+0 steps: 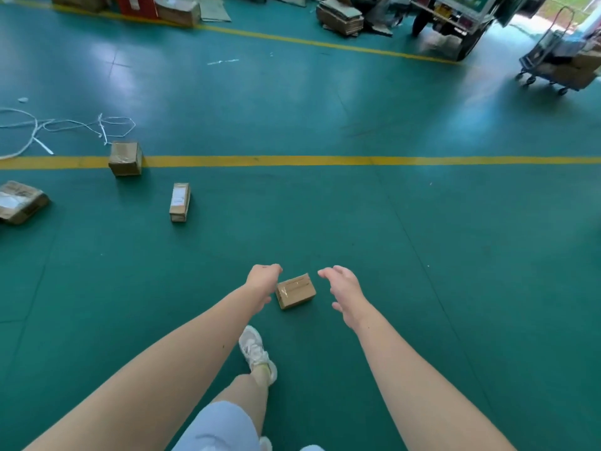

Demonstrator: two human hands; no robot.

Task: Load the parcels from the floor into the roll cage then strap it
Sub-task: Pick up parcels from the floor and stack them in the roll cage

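Observation:
A small taped cardboard parcel (pixel 295 291) lies on the green floor right in front of me. My left hand (pixel 262 281) hovers at its left side with loosely curled fingers, holding nothing. My right hand (pixel 343 288) is spread open a little to the right of the parcel, not touching it. Three more parcels lie to the left: a narrow one (pixel 180 201), a cube-shaped one (pixel 126 157) on the yellow line, and a flatter one (pixel 20 202) at the left edge. No roll cage is in view.
White strapping (pixel 65 125) lies tangled on the floor at far left. A loaded trolley (pixel 562 66) stands at far right near a truck (pixel 455 21). Flattened cardboard (pixel 341 16) and boxes (pixel 177 11) line the back. My shoe (pixel 257 351) is just behind the near parcel.

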